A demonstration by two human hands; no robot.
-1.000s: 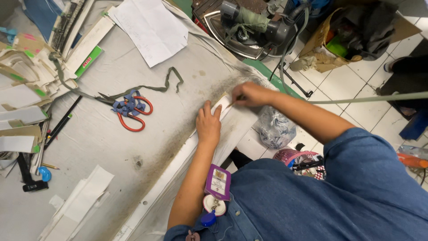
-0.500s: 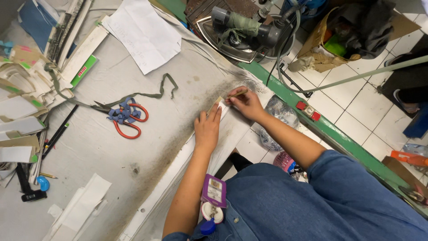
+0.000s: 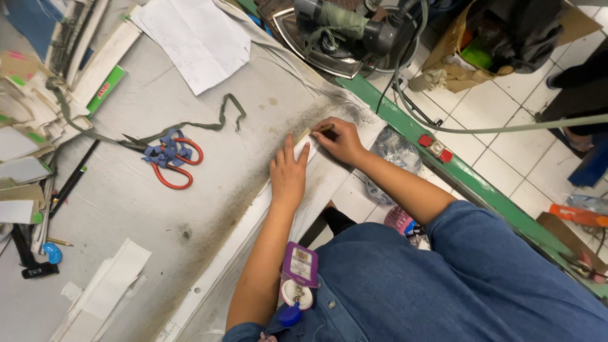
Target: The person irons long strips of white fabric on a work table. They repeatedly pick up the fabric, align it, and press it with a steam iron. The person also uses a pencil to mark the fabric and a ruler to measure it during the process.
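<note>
Your left hand (image 3: 288, 174) lies flat, fingers together, on the white strip (image 3: 253, 221); your right hand (image 3: 342, 139) pinches a yellowish pencil (image 3: 322, 129) beside it

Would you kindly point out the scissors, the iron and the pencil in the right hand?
scissors (image 3: 170, 158): head view, on the wrapped handles.
iron (image 3: 329, 60): head view, on its metal base.
pencil (image 3: 325, 128): head view, on the shaft beside the fingertips.

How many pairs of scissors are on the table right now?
1. The scissors, red-handled with blue cloth tied round the grips, lie on the table left of the left hand, beside a green fabric strip. More could be hidden under the clutter at the far left.
</note>
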